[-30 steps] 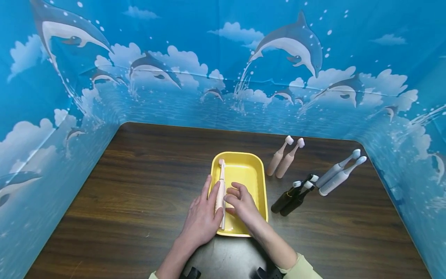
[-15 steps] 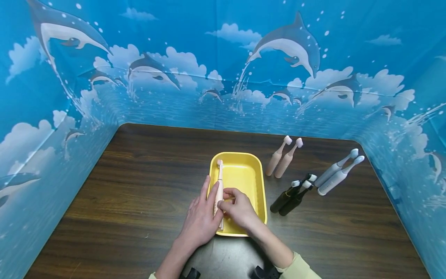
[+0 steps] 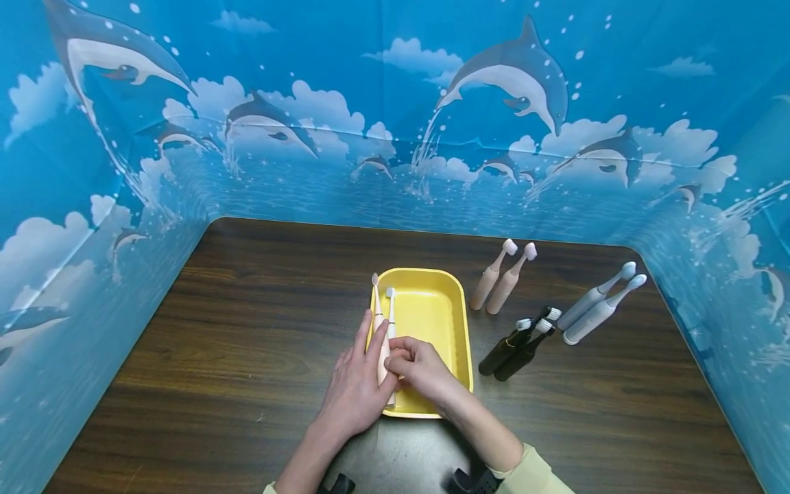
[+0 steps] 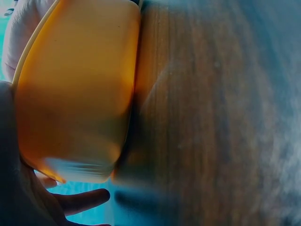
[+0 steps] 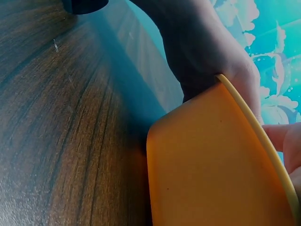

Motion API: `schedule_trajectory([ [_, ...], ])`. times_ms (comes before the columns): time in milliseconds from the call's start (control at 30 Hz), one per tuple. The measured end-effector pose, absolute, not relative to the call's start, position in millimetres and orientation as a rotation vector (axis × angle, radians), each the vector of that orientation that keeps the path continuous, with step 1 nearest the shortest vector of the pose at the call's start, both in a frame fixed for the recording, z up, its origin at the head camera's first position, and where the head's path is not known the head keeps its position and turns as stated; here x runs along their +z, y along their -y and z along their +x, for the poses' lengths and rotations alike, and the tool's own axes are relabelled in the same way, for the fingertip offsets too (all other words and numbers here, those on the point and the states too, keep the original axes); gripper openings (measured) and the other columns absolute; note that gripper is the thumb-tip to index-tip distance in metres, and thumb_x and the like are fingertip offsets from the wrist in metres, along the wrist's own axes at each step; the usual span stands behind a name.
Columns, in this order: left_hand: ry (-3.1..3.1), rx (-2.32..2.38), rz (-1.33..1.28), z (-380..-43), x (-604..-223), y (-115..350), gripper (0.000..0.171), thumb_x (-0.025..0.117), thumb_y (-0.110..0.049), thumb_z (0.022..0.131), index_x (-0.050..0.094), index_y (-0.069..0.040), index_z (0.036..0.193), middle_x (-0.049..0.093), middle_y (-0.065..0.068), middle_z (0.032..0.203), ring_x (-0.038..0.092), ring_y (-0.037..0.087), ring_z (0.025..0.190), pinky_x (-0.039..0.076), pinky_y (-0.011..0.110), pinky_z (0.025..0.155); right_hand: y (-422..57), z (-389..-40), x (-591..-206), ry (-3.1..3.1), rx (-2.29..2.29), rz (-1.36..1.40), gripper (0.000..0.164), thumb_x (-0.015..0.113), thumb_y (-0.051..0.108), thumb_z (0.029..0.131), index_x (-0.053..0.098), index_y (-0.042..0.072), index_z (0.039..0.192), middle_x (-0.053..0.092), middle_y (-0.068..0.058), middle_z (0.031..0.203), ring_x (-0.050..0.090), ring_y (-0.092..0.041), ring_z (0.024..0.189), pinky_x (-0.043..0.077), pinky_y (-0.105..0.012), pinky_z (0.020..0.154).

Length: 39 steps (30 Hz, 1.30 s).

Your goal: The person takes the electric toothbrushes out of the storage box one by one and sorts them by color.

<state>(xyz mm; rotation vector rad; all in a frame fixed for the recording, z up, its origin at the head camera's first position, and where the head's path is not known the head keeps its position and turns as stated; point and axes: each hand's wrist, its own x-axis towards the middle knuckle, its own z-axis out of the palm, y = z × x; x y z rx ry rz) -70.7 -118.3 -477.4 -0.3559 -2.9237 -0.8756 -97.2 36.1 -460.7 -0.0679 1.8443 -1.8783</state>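
At the left side of the yellow tray [image 3: 441,295], a pale pink toothbrush [image 3: 377,302] leans with its head over the rim. My left hand [image 3: 356,384] holds its handle between thumb and index finger, the other fingers lying outside the tray wall. From the right, my right hand [image 3: 426,370] pinches the same handle between thumb and bent fingers, partly hiding it. A second light-coloured toothbrush [image 3: 391,312] lies in the tray just beside it, its lower part mostly covered by the hands. In the left wrist view a finger [image 4: 82,201] extends beyond the tray's outer wall [image 4: 77,94].
To the tray's right stand two pink toothbrushes [image 3: 507,285], a group of black toothbrushes [image 3: 518,350] and two pale grey-blue toothbrushes [image 3: 599,309]. The brown wood-grain table [image 3: 265,309] is enclosed by a blue dolphin-print cloth [image 3: 345,185].
My right hand has moved in from beside the handle to pinch it. The held toothbrush's head has swung left over the rim and turned, uncovering the second toothbrush's head.
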Motion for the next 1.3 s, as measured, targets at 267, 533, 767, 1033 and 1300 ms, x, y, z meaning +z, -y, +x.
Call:
schedule_trajectory([
  [267, 2.904, -0.874, -0.364, -71.1, -478.5, 118.5, 0.081, 0.066, -0.034, 0.087, 0.036, -0.015, 0.160, 0.017, 0.010, 0.170, 0.059, 0.040, 0.122, 0.043, 0.061, 0.099, -34.9, -95.2, -458.8, -1.872, -1.846, -0.053, 0.043, 0.063, 0.006, 0.094, 0.054, -0.013, 0.132, 0.066, -0.008, 0.093, 0.059, -0.012, 0.072, 0.050, -0.025, 0.061],
  [533, 2.893, -0.867, -0.373, -70.4, -479.3, 118.0, 0.076, 0.063, -0.041, 0.092, 0.040, -0.011, 0.158, 0.017, 0.013, 0.169, 0.060, 0.040, 0.120, 0.044, 0.062, 0.099, -36.3, -95.6, -458.9, -1.887, -1.931, 0.057, 0.045, 0.060, 0.004, 0.096, 0.050, -0.013, 0.137, 0.060, -0.012, 0.103, 0.059, -0.016, 0.081, 0.055, -0.030, 0.062],
  [767, 2.909, -0.878, -0.363, -70.8, -479.4, 117.5, 0.077, 0.062, -0.039, 0.090, 0.040, -0.008, 0.157, 0.017, 0.013, 0.169, 0.061, 0.039, 0.119, 0.044, 0.060, 0.099, -37.7, -97.2, -459.6, -1.918, -2.007, 0.113, 0.046, 0.057, 0.003, 0.099, 0.044, -0.010, 0.142, 0.056, -0.014, 0.109, 0.062, -0.017, 0.084, 0.057, -0.033, 0.066],
  [1033, 2.945, -0.896, -0.331, -70.6, -477.6, 117.5, 0.077, 0.064, -0.040, 0.091, 0.039, -0.010, 0.158, 0.015, 0.010, 0.170, 0.058, 0.040, 0.123, 0.042, 0.062, 0.101, -38.6, -96.7, -458.6, -2.012, -2.068, 0.145, 0.049, 0.056, 0.002, 0.099, 0.041, -0.008, 0.145, 0.055, -0.019, 0.117, 0.060, -0.021, 0.090, 0.058, -0.036, 0.070],
  [1300, 2.915, -0.881, -0.343, -70.5, -477.7, 117.2, 0.076, 0.065, -0.038, 0.091, 0.041, -0.008, 0.156, 0.015, 0.012, 0.170, 0.058, 0.040, 0.124, 0.043, 0.063, 0.099, -38.2, -91.2, -456.3, -2.215, -2.121, 0.063, 0.048, 0.057, -0.001, 0.098, 0.042, -0.010, 0.142, 0.056, -0.022, 0.123, 0.059, -0.025, 0.098, 0.060, -0.033, 0.074],
])
